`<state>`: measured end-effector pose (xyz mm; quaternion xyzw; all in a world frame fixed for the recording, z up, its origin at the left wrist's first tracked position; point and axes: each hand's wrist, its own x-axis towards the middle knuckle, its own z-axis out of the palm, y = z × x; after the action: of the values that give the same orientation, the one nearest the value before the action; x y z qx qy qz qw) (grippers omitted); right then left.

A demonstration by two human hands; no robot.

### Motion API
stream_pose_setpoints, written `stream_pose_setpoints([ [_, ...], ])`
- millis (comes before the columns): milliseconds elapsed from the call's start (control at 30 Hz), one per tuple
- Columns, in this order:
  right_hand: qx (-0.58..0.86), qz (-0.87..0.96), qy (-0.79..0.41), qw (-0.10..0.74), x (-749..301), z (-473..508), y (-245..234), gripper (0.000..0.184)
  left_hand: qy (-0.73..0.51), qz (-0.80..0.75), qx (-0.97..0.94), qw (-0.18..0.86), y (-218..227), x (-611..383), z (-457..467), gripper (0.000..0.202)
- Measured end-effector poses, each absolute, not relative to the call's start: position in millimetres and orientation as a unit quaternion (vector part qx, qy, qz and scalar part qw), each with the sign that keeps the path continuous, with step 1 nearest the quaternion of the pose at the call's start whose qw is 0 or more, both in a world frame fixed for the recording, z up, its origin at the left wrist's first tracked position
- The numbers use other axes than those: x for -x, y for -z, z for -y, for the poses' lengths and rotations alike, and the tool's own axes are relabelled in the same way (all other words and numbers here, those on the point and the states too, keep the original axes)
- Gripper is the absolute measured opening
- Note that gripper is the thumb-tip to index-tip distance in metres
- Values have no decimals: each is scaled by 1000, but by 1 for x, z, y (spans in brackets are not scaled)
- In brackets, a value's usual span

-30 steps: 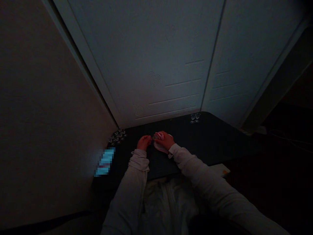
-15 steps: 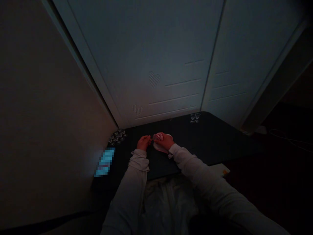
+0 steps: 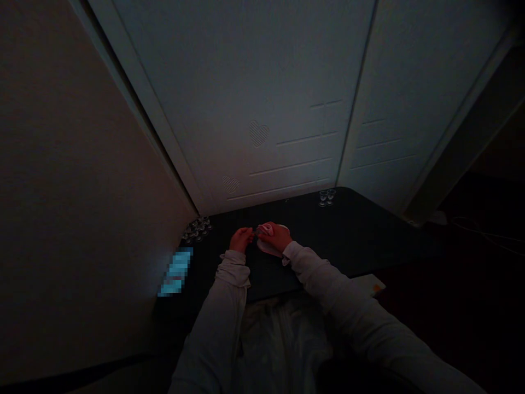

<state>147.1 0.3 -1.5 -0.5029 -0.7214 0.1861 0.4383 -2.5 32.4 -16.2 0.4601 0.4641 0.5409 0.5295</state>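
Note:
My left hand [image 3: 241,239] is closed, its fingertips pinching one end of a small clear stemmed glass [image 3: 258,232] above the dark table. At the glass's other end, my right hand [image 3: 280,237] is closed round a pink cloth [image 3: 266,227]. The cloth presses against the glass, and a pale part of it spreads below the right hand. Dim light and the fingers hide most of the glass.
Several small stemmed glasses [image 3: 197,229] stand at the table's left back corner. Two more glasses [image 3: 327,197] are at the back right. A lit, pixelated screen [image 3: 176,272] lies at the left edge. A pale panelled door [image 3: 287,109] rises behind the table [image 3: 328,241].
Both hands keep nearly the same place and grip on the glass and cloth. The light on the door has turned from bluish to greyer.

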Motion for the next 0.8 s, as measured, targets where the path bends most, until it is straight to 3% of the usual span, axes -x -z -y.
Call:
stream_pose_setpoints([
  [800, 503, 725, -187, 432, -147, 2, 0, 30, -538, -468, -461, 529, 14, 2, -31, 35],
])
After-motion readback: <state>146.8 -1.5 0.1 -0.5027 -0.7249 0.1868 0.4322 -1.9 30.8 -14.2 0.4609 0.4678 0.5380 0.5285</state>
